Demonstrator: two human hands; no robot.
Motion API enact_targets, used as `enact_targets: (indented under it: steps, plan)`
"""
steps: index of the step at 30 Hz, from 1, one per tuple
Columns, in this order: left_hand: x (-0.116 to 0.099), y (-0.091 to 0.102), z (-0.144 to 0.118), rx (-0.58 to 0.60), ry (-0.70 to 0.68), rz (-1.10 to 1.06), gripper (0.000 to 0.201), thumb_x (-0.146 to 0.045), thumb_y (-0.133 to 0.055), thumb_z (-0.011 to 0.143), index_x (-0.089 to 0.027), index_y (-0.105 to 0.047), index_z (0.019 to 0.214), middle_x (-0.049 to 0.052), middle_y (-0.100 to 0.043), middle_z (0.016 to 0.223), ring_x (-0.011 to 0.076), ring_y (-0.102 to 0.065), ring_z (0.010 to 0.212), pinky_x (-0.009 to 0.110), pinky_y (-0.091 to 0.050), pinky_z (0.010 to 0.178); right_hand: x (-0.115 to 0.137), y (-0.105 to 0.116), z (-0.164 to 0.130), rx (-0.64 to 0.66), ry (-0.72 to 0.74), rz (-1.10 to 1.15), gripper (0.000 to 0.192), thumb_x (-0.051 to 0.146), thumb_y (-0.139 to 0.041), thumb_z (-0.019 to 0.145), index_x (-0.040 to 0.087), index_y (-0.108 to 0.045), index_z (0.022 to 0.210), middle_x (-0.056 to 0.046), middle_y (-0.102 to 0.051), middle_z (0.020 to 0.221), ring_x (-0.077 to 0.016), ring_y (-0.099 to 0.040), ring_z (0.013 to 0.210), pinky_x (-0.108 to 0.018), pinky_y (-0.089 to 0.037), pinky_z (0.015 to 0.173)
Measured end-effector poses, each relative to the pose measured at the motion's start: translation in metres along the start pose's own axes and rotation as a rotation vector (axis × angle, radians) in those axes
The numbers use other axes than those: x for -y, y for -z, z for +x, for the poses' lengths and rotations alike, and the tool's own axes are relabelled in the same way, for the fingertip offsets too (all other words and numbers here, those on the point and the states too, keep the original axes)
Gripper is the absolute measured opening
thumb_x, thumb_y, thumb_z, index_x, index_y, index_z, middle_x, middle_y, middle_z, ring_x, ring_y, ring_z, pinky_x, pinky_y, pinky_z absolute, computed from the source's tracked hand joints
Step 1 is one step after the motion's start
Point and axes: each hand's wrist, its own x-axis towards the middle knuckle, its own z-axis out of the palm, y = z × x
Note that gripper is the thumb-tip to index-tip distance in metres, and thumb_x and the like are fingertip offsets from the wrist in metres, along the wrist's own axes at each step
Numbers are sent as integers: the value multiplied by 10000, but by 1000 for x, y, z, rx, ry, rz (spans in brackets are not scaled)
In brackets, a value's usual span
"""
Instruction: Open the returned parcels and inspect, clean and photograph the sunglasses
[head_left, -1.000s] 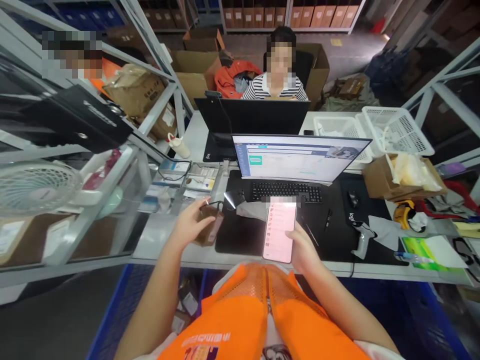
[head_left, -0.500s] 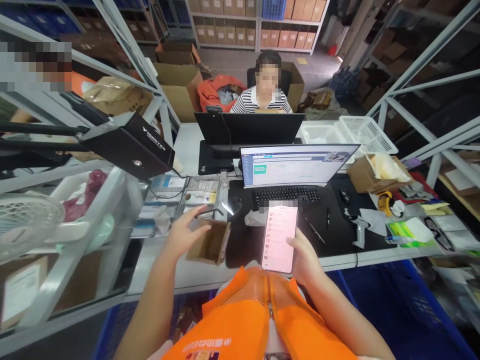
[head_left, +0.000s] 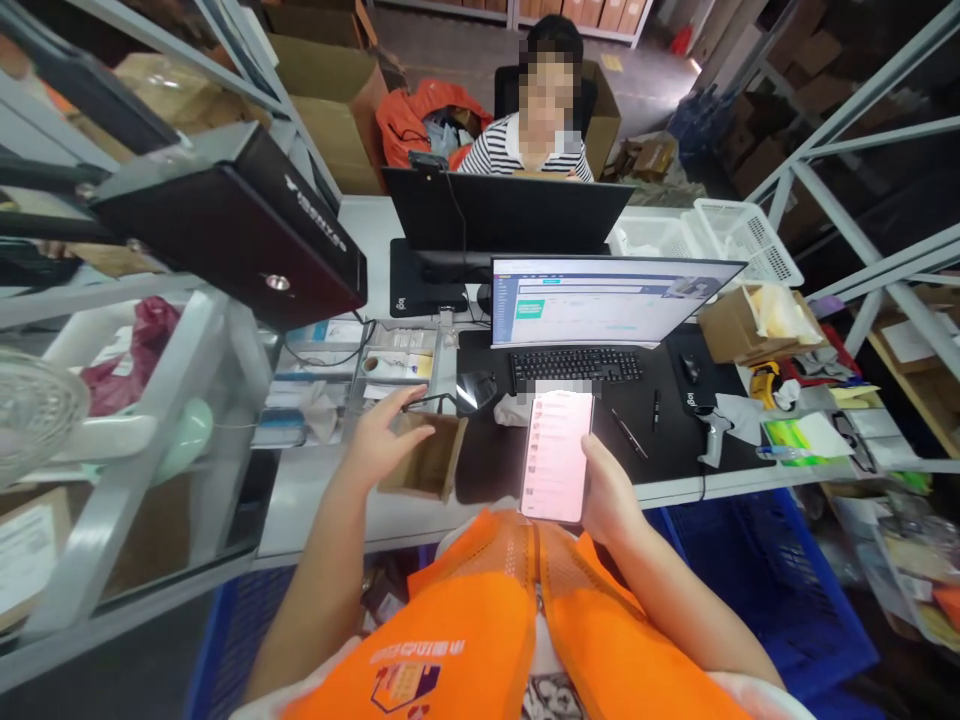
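My right hand (head_left: pixel 611 485) grips a smartphone (head_left: pixel 556 455) upright in front of my vest, the thumb along its right edge. Its bright pinkish screen shows a list with small pictures. To the left, my left hand (head_left: pixel 386 435) holds a pair of dark-framed glasses (head_left: pixel 476 390) by one side arm, with the thumb spread away from the index finger. The lenses are near the black desk mat (head_left: pixel 487 455). Below the left fingers stands an open cardboard box (head_left: pixel 427 460), partly covered by the hand.
Beyond the phone are a keyboard (head_left: pixel 574 367) and a lit monitor (head_left: pixel 607 305). Pens (head_left: pixel 628 435), a mouse (head_left: pixel 690 368) and a barcode scanner (head_left: pixel 712 440) lie right. A black box-shaped device (head_left: pixel 240 240) hangs at left. A person (head_left: pixel 525 150) sits opposite.
My view has tipped downward and come closer to the desk. The glasses' lens no longer catches the bright glare. The list on the phone screen has shifted; both hands keep nearly the same places.
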Motion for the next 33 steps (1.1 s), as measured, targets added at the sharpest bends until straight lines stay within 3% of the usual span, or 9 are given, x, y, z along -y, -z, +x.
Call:
enact_targets:
  steps: [4,9,13,19,26,30,33]
  plan:
    - [3,4,2,20,13,11,616,-491,-759,788,-232,-612,1328,92,-645,1371,293,-600,1269,465,-440,1135,-2,-8,1,34,-17,-44,415,288,-818,660,216,-684,1046,-45,-777,968,-255,-714,810,-367,-577,703]
    - [10,10,4,48,19,-7,620,-450,-775,788,-263,-594,1351,71,-634,1388,283,-589,1285,461,-434,1144,-7,-15,3,19,-22,7,471,416,-798,728,218,-675,1138,-81,-772,1057,-292,-719,895,-413,-589,749]
    - [19,12,0,33,10,-33,606,-457,-782,784,-283,-603,1337,69,-640,1381,295,-597,1276,488,-426,1148,-9,-17,5,29,16,17,460,394,-813,691,209,-699,1098,-75,-776,1053,-277,-720,895,-384,-583,754]
    - [26,6,-5,-12,21,-66,625,-497,-790,765,-257,-619,1316,96,-648,1362,312,-598,1276,507,-438,1138,-9,-14,4,29,15,-23,468,268,-818,615,203,-707,1065,-62,-783,1006,-257,-719,848,-368,-578,745]
    - [26,-6,-10,-5,40,-85,654,-540,-785,757,-256,-612,1320,108,-645,1362,318,-603,1265,519,-437,1136,-9,-9,-1,33,34,45,443,440,-790,726,202,-694,1086,-73,-776,1042,-262,-719,884,-384,-581,769]
    - [29,-10,-11,-3,20,-45,634,-551,-764,774,-276,-605,1322,91,-644,1362,315,-594,1272,526,-429,1137,-5,-5,-2,47,48,14,405,304,-812,633,202,-703,1010,-47,-785,943,-235,-716,784,-331,-564,680]
    - [31,-12,-11,-6,9,-36,632,-559,-759,773,-284,-604,1319,81,-649,1353,313,-597,1267,527,-423,1143,-3,-3,-1,35,64,22,405,243,-803,598,206,-702,988,-40,-789,959,-235,-724,819,-322,-560,713]
